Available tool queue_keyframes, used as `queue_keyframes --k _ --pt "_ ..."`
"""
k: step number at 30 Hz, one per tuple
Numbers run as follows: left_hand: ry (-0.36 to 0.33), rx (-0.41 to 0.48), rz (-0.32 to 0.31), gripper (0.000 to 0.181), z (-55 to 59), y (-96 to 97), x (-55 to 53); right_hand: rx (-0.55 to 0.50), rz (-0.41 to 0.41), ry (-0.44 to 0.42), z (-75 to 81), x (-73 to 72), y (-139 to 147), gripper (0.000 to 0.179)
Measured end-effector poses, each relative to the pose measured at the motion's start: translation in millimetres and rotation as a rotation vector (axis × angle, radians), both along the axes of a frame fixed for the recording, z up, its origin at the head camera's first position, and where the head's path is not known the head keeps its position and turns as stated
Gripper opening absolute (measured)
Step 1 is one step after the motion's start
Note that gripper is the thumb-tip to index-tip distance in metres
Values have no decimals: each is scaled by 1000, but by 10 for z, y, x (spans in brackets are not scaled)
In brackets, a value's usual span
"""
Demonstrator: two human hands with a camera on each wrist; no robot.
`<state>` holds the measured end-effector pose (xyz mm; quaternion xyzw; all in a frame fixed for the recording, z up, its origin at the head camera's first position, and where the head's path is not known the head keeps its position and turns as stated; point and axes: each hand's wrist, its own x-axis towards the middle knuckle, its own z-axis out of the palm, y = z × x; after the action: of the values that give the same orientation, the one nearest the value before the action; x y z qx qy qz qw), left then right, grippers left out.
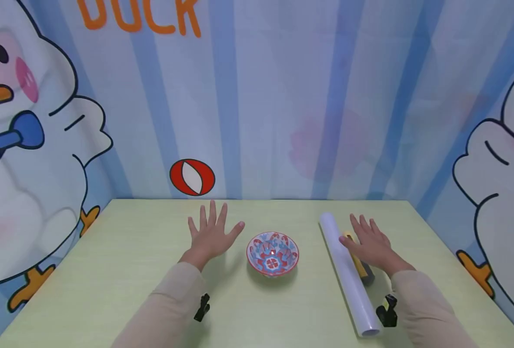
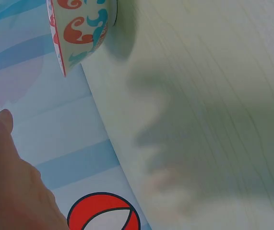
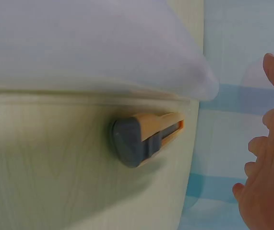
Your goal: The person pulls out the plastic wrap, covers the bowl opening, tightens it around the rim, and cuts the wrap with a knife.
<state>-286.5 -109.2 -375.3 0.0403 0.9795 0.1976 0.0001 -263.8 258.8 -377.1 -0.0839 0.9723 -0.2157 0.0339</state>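
With fingers spread, my left hand (image 1: 212, 237) hovers above the table, left of a bowl (image 1: 272, 253) with a red rim and a red-and-blue pattern. In the left wrist view, part of that hand (image 2: 12, 187) and the patterned outer wall of the bowl (image 2: 81, 31) appear. My right hand (image 1: 371, 245) is held over a utility knife (image 3: 144, 136) with an orange body and dark grey end, partly hidden in the head view. Beside the knife lies a long white roll (image 1: 348, 280). The right fingers (image 3: 264, 148) are extended and hold nothing.
The pale yellow-green table (image 1: 122, 270) ends at a striped blue curtain (image 1: 270, 96) at the back. Printed ducks cover both sides, and a red-and-white ball (image 1: 192, 177) is printed near the back edge. A small black device (image 1: 202, 307) sits at the left wrist.
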Motion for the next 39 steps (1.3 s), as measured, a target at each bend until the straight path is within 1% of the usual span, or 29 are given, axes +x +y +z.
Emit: queue_keyframes --k 4,7,8,10,12,15,18,21,22,24,27,30,32,34,37,39 --pt "-1 18 17 81 -18 3 -21 -4 6 -18 -35 22 35 85" --pt "28 43 19 79 -42 27 -43 -7 12 -34 -53 33 53 84" --pt "44 53 14 78 -38 30 -47 -11 13 -32 -48 40 56 83" --pt "103 76 1 72 -32 36 -52 -30 18 -25 -25 75 80 81" --pt "161 105 2 64 -18 39 -40 -54 21 -29 4 136 117 79" --pt "253 162 30 49 -9 19 -1 -70 23 -81 29 252 174 77" --pt "299 216 52 37 -14 -15 51 -66 15 -144 36 364 221 71" --pt "298 233 40 29 -48 -46 82 -87 -13 -220 27 467 263 55" --pt "295 237 32 27 -61 -54 89 -107 -24 -256 20 502 273 50" --pt "293 239 23 23 -93 -71 96 -146 -43 -341 1 571 285 45" --pt "290 245 21 21 -126 -92 111 -168 -92 -494 -33 668 275 52" --pt "279 246 19 20 -169 -106 113 -137 -115 -577 -75 735 253 59" --pt "272 248 12 20 -193 -112 117 -136 -118 -593 -108 756 225 60" --pt "263 247 2 20 -210 -122 127 -142 -107 -578 -139 771 176 56" --pt "254 253 -17 19 -219 -120 144 -141 -86 -535 -168 775 92 46" --pt "245 260 -31 19 -226 -110 148 -127 -82 -492 -179 780 37 41"
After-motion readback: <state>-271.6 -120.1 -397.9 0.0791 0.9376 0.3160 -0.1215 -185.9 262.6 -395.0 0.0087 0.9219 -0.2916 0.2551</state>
